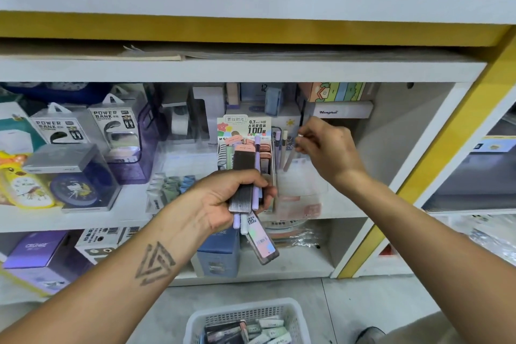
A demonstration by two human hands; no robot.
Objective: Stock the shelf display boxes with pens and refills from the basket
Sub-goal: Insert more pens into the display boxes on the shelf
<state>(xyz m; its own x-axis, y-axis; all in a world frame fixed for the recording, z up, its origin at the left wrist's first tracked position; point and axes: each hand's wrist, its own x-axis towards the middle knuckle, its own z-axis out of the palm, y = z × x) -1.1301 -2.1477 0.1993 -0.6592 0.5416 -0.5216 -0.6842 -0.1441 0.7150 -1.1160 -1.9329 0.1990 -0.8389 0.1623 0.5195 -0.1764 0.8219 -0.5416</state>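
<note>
basket [296, 313] cut off by bottom edge, pen [289, 158] blurred, its top hidden by right hand [326, 148]

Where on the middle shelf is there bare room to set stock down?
Bare shelf board lies right of the lead display box, up to the yellow post. Left is crowded: power bank boxes and a clock case. The left hand grips refill cases.

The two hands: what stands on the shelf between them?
In the head view, the lead refill display box stands between the left hand and the right hand, with upright pens beside it.
</note>
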